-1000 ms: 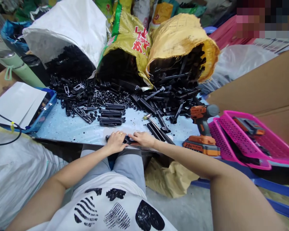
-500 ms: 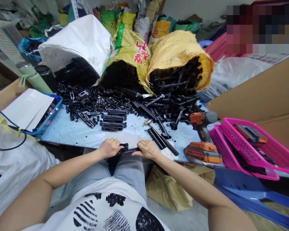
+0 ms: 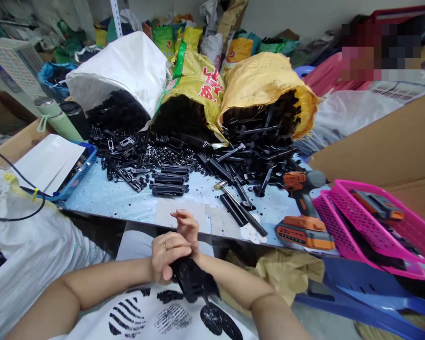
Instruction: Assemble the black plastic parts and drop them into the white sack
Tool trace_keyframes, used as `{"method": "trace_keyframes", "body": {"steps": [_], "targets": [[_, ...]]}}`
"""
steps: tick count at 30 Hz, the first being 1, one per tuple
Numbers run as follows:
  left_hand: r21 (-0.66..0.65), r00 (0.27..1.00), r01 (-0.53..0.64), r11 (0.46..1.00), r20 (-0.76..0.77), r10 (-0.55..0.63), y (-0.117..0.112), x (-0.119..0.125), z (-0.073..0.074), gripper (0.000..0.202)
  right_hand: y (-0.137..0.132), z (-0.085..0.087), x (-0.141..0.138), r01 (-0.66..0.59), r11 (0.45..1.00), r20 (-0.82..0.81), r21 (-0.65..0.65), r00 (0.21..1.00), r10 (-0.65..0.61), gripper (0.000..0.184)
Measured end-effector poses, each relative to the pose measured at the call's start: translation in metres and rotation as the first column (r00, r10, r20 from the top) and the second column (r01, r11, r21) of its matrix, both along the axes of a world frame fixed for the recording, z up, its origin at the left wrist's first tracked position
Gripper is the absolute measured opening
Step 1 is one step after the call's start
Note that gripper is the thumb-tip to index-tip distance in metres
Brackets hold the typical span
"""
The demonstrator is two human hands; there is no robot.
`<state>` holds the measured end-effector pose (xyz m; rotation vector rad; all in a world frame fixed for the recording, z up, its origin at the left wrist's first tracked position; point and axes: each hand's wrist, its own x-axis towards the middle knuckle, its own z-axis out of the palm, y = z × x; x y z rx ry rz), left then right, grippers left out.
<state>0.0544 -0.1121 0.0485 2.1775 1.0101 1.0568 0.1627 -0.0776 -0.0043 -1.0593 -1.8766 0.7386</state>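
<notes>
The left hand (image 3: pixel 170 255) is closed around one end of a black plastic part (image 3: pixel 194 282). Its fingers wrap over the top, and a gold ring (image 3: pixel 165 246) shows on one of them. The rest of the part sticks out past the fingers, down toward the near right. It is up in the air in front of the white shirt (image 3: pixel 127 314), near the table edge.

The right hand (image 3: pixel 188 226) is just behind the left hand, on the far side. Its fingers are half bent and a bit apart, pointing up, and I see nothing between them. The left hand hides some of the palm, so I can't be sure if it touches the part.

On the blue table (image 3: pixel 88 189), a tan board (image 3: pixel 180 215) lies just past the hands. Farther back are three black assembled pieces (image 3: pixel 170 179) in a neat stack of rows. To the right, a hammer (image 3: pixel 244 210) lies beside two long black bars (image 3: pixel 233 211). Next comes an orange and gray cordless drill (image 3: pixel 302 208), standing on its battery. At the far side, three big sacks (image 3: pixel 262 80) lie with their mouths open, and black pieces spill out.
</notes>
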Motion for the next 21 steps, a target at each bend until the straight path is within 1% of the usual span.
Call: {"method": "trace_keyframes", "body": {"steps": [1, 2, 3, 4, 5, 7, 8, 10, 12, 14, 16, 19, 21], "targets": [[0.06, 0.999, -0.028, 0.998, -0.015, 0.029, 0.007, -0.005, -0.009, 0.102, 0.013, -0.002, -0.004, 0.036, 0.999, -0.009, 0.018, 0.999, -0.036, 0.043], [0.124, 0.998, -0.044, 0.991, -0.039, 0.049, 0.017, -0.011, -0.017, 0.101, 0.03, -0.001, -0.005, 0.034, 0.998, -0.003, 0.049, 0.999, -0.033, 0.042], [0.168, 0.993, -0.048, 0.985, -0.097, 0.065, 0.028, -0.017, -0.023, 0.099, 0.052, 0.003, -0.002, 0.011, 0.996, 0.026, 0.088, 1.0, -0.013, 0.04], [0.175, 0.975, -0.048, 0.983, -0.205, 0.084, 0.04, -0.022, -0.029, 0.096, 0.077, 0.007, 0.002, -0.021, 0.991, 0.079, 0.129, 0.997, 0.011, 0.039], [0.165, 0.939, -0.066, 0.984, -0.325, 0.117, 0.053, -0.026, -0.034, 0.091, 0.104, 0.012, 0.006, -0.035, 0.987, 0.156, 0.156, 0.988, 0.01, 0.037], [0.159, 0.831, -0.121, 0.98, -0.524, 0.188, 0.078, -0.028, -0.041, 0.078, 0.157, 0.017, 0.014, -0.058, 0.98, 0.326, 0.19, 0.945, -0.008, 0.039], [0.171, 0.777, -0.148, 0.974, -0.589, 0.221, 0.088, -0.027, -0.044, 0.075, 0.18, 0.018, 0.016, -0.075, 0.98, 0.409, 0.183, 0.913, -0.006, 0.042], [0.207, 0.695, -0.186, 0.961, -0.663, 0.277, 0.103, -0.023, -0.05, 0.079, 0.214, 0.013, 0.015, -0.129, 0.981, 0.54, 0.148, 0.841, 0.029, 0.048], [0.225, 0.652, -0.188, 0.956, -0.699, 0.292, 0.114, -0.02, -0.055, 0.084, 0.234, 0.004, 0.011, -0.181, 0.976, 0.601, 0.123, 0.796, 0.072, 0.052], [0.233, 0.642, -0.165, 0.959, -0.712, 0.283, 0.125, -0.022, -0.06, 0.078, 0.247, -0.005, 0.006, -0.188, 0.973, 0.597, 0.137, 0.799, 0.07, 0.052], [0.241, 0.645, -0.149, 0.959, -0.712, 0.279, 0.142, -0.026, -0.063, 0.07, 0.261, -0.011, 0.002, -0.165, 0.974, 0.575, 0.156, 0.817, 0.046, 0.05], [0.243, 0.634, -0.183, 0.953, -0.712, 0.303, 0.172, -0.032, -0.064, 0.065, 0.286, -0.013, -0.004, -0.138, 0.978, 0.58, 0.154, 0.814, 0.023, 0.048], [0.233, 0.625, -0.195, 0.953, -0.719, 0.304, 0.187, -0.034, -0.063, 0.064, 0.297, -0.01, -0.009, -0.13, 0.98, 0.608, 0.152, 0.794, 0.011, 0.048]]}}
